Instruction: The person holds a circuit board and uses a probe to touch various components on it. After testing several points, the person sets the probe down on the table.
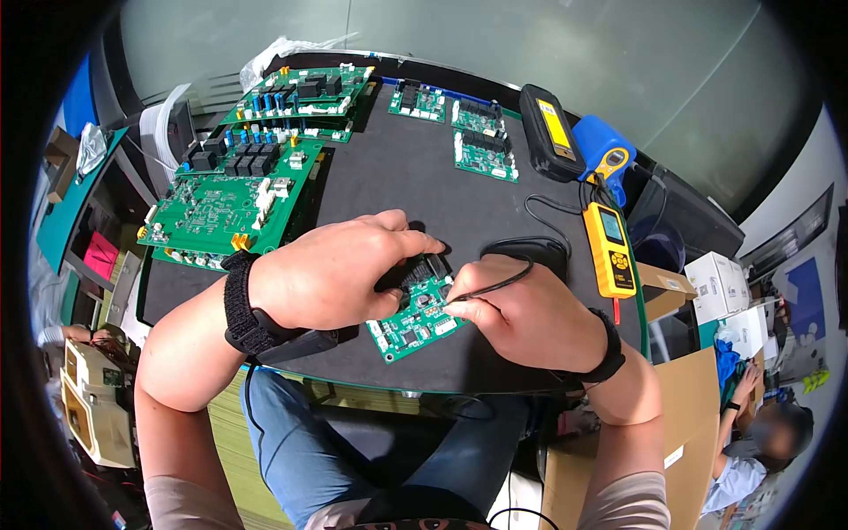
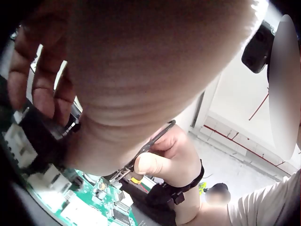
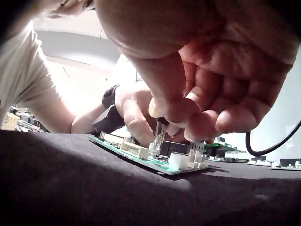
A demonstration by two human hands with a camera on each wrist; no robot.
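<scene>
A: Where's the work at?

B: Mid-check, I'd say. The small circuit board (image 1: 413, 325) lies flat on the near edge of the table (image 1: 397, 177), between the two hands. The right hand (image 1: 530, 320) pinches a thin black probe (image 1: 495, 285) like a pen, and its tip touches the board's right side.

A: And the left hand (image 1: 331, 278)?

B: It is curled over the board's far end, with fingers and thumb clamped on a black part (image 1: 430, 265) there. Whether that's a second probe or a component on the board, I can't tell.

A: So contact is made?

B: It looks that way in the right wrist view: the tip stands among the white connectors. The probe's cable runs far and right towards the yellow meter (image 1: 610, 250), but its screen is too small to read, so I can't say whether a reading has come.

A: What's left?

B: Probably the reading, and perhaps other points on this board. Bigger green boards (image 1: 230, 199) are stacked at the far left, and smaller ones (image 1: 481, 141) lie at the far side, well apart from the hands. Nothing shows whether those have been checked.
</scene>
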